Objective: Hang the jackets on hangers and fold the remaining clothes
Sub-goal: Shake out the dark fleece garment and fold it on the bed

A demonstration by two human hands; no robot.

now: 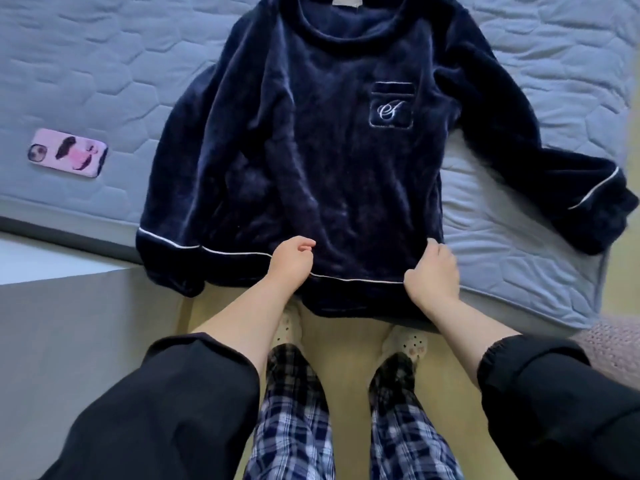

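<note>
Quilted blue-grey bed (86, 64) across the upper view, tan floor (343, 344) below. Far left on the bed, well apart from the garment: pink phone (67, 153), lying flat. Centre: navy velvet top (311, 161), spread front up on the bed, collar away from the person, hem toward them and hanging over the bed edge; long axis running straight away from the body. Sleeve on the left down along the side, left cuff (166, 251) beside the hem. Left grip (294, 261) reached forward on a bare forearm, resting on the hem by the white piping, fingers loosely curled; cannot tell whether pinching any cloth. Chest pocket (393, 110) with white monogram, right of centre. Right grip (431, 271) at the hem's right corner, knuckles up, fingers curled down into the velvet, pinching it. Sleeve on the right angled outward, right cuff (602, 206) near the bed's right edge. Bottom right: pink knit fabric (613, 344)
</note>
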